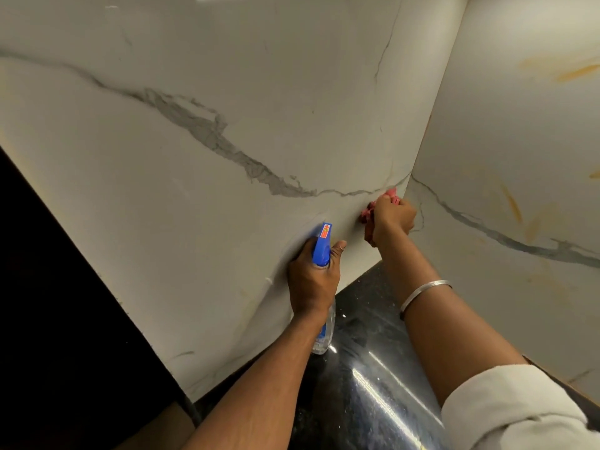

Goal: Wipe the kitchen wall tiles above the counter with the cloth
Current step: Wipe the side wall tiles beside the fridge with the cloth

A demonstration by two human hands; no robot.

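Cloth (368, 216) against marble-veined wall tiles (227, 102); black counter (367, 368)

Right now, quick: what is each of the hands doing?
Left hand: closed around a spray bottle, nozzle toward the wall tiles.
Right hand: closed on a red cloth, pressing it against the tiles near the corner.

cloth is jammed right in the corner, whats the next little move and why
Probably drag the cloth left along the back wall tiles, away from the corner. The right hand grips it bunched against the tile low by the corner, so rightward room is gone, and the broad stretch to the left lies open. The left hand holds the spray bottle just below that path, so keep above it.
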